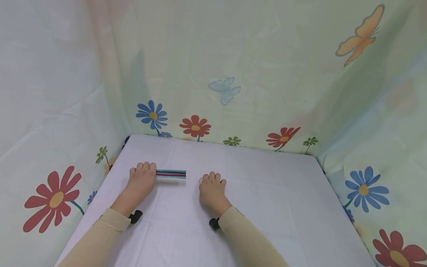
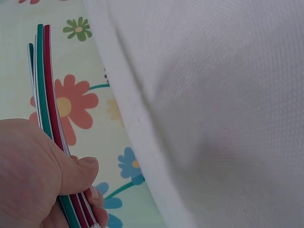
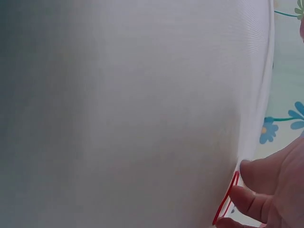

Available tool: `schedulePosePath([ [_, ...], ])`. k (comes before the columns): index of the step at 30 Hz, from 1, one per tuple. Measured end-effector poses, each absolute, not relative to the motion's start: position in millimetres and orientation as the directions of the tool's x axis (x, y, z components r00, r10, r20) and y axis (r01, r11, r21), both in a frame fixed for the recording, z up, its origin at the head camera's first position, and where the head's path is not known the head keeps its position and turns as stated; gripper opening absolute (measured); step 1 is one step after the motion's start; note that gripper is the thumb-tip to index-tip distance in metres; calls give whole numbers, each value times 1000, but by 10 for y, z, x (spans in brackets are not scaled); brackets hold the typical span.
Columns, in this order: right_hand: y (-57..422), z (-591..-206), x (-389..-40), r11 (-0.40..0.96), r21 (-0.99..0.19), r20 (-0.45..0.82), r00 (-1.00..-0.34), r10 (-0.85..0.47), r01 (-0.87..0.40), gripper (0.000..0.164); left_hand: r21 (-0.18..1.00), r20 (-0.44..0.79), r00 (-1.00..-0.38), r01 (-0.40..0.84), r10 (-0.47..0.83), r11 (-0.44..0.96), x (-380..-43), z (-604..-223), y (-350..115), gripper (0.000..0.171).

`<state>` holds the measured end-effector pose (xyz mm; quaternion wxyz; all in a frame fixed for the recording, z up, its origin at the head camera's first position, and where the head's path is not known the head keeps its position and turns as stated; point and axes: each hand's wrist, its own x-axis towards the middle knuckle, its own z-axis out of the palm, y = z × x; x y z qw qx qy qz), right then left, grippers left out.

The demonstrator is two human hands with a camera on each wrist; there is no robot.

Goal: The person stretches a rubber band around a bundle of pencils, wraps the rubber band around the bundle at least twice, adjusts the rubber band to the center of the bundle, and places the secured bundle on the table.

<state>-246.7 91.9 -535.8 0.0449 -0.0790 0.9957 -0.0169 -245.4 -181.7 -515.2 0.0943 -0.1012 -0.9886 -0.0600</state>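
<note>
A bundle of long thin sticks (image 1: 171, 174) in green, red and white lies across my left hand (image 1: 142, 180), which grips it with the thumb over the sticks. In the left wrist view the sticks (image 2: 47, 95) stick out past both sides of the fist; their exact kind cannot be told. Off to the right, just above the white table, my right hand (image 1: 213, 191) holds a thin red rubber band (image 3: 226, 198). The right wrist view shows that band as a narrow loop at the thumb and fingertips. A gap separates the bundle from the right hand.
Both hands are over a table covered with a white cloth (image 1: 267, 207). Curtains (image 1: 277, 74) printed with flowers and butterflies enclose its back and sides. A black wrist-camera mount (image 1: 135, 216) shows below the left wrist, another (image 1: 214, 223) beside the right.
</note>
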Motion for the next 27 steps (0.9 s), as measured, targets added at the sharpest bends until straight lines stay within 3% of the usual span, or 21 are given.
schedulePosePath([
  [10,860,-5404,-2525,988,7,-93,-984,-152,-153,24,87,207,-957,226,205,970,-2443,-5169,-1809,9],
  [16,875,-5398,-2578,991,-70,-81,-990,-118,-112,22,94,200,-958,229,207,969,-2435,-5148,-1789,7],
  [20,925,-5392,-2609,977,-206,-99,-992,-81,-59,21,96,192,-959,232,210,968,-2433,-5154,-1788,7],
  [27,1118,-5336,-2663,763,-646,-109,-992,-63,22,21,93,203,-958,225,203,970,-2436,-5173,-1774,10],
])
